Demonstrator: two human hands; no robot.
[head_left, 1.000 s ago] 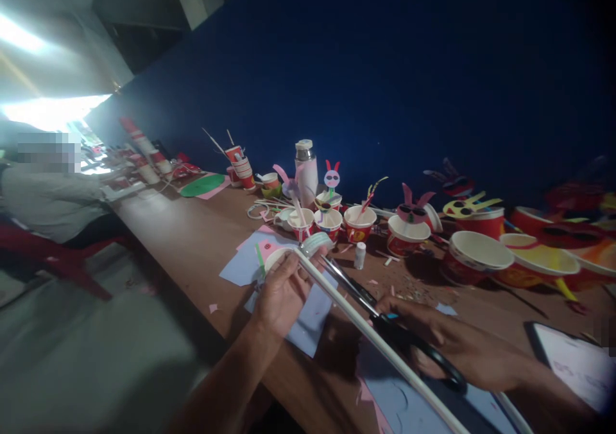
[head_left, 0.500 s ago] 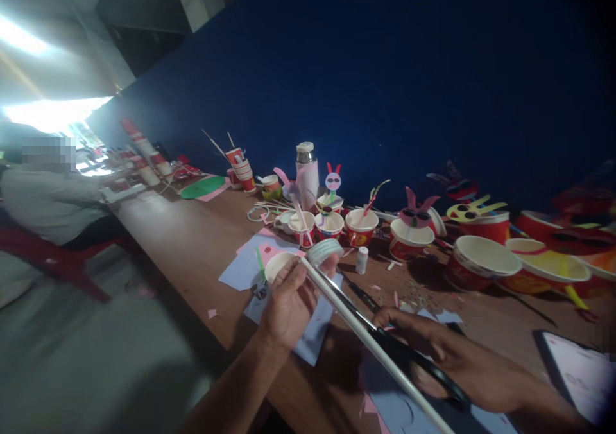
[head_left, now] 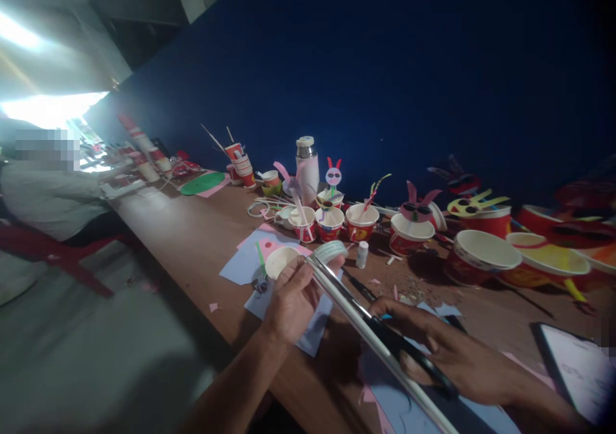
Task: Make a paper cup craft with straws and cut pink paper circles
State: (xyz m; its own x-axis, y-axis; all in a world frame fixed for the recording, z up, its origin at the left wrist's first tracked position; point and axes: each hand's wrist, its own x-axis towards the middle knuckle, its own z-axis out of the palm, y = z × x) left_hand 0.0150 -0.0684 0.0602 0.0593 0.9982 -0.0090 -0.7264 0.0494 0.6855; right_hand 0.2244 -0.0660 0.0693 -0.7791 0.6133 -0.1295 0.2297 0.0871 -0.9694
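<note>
My left hand [head_left: 293, 299] is closed round the upper end of a long white tube [head_left: 370, 338] that slants down toward the lower right. My right hand [head_left: 433, 350] grips black-handled scissors [head_left: 380, 321], whose blades point up-left alongside the tube, just below my left fingers. A small white paper cup [head_left: 280, 260] and a roll of tape [head_left: 330, 251] sit right by the tube's top end. Light blue paper sheets [head_left: 250, 264] lie on the brown table [head_left: 192, 241] under both hands.
Behind the hands stand several red paper cups and bowls with paper decorations [head_left: 359, 222], a steel flask [head_left: 307, 167], a small white glue bottle [head_left: 362, 254] and scraps. A tablet [head_left: 568, 370] lies at right. Another person [head_left: 43, 196] sits at the far left end.
The tube has tilted and slid slightly right, the scissors following it closely. The camera view shifted a little; the hands keep the same grips.
</note>
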